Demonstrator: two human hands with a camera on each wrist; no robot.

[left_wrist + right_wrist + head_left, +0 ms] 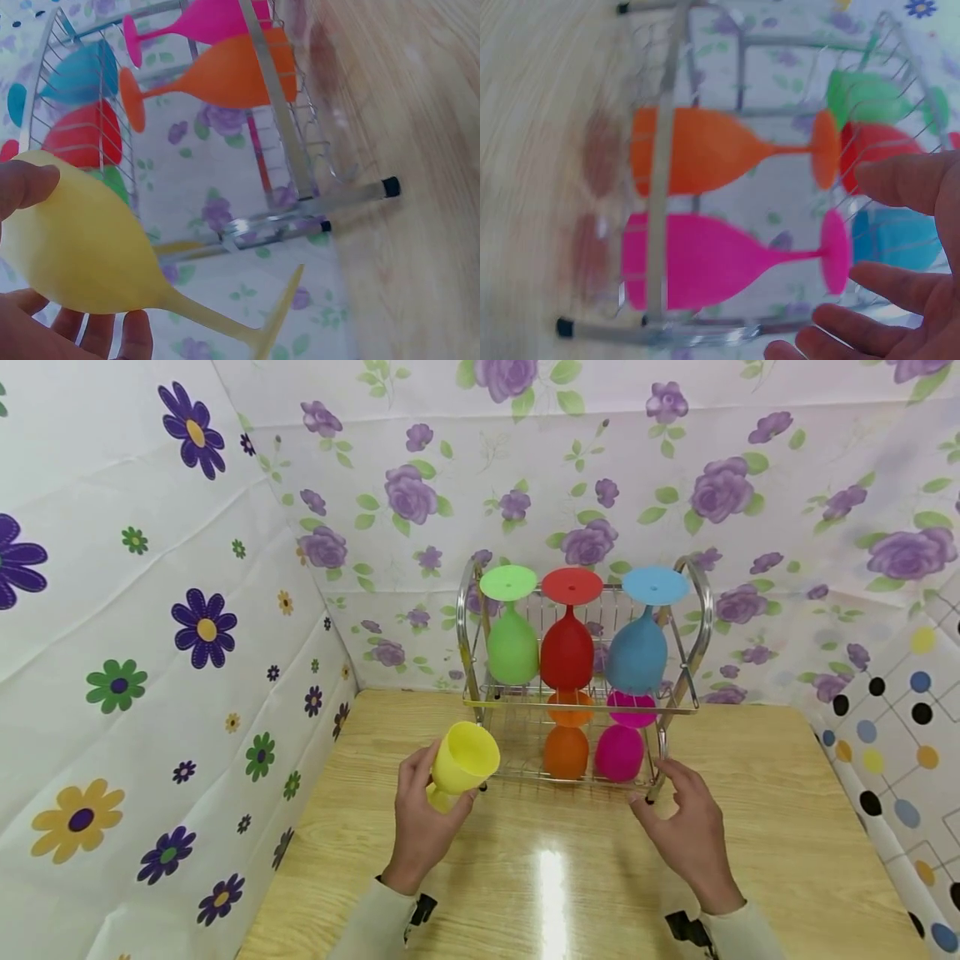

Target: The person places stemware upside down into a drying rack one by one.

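Note:
A yellow plastic goblet (465,764) is in my left hand (420,831), its mouth tilted up, left of the two-tier metal dish rack (577,706). In the left wrist view, thumb and fingers curve round the bowl of this goblet (90,240), with stem and foot free. My right hand (686,831) is beside the rack's right front leg, fingers spread, holding nothing; whether it touches the rack cannot be told. Upside down on the lower tier stand an orange goblet (566,752) and a pink goblet (620,752), the pink one nearest my right hand.
Along the upper tier, a green goblet (513,647), a red goblet (567,652) and a blue goblet (637,652) stand upside down. The rack rests on a wooden table (555,860). Behind it hangs a flowered cloth (412,527), with patterned cloths at both sides.

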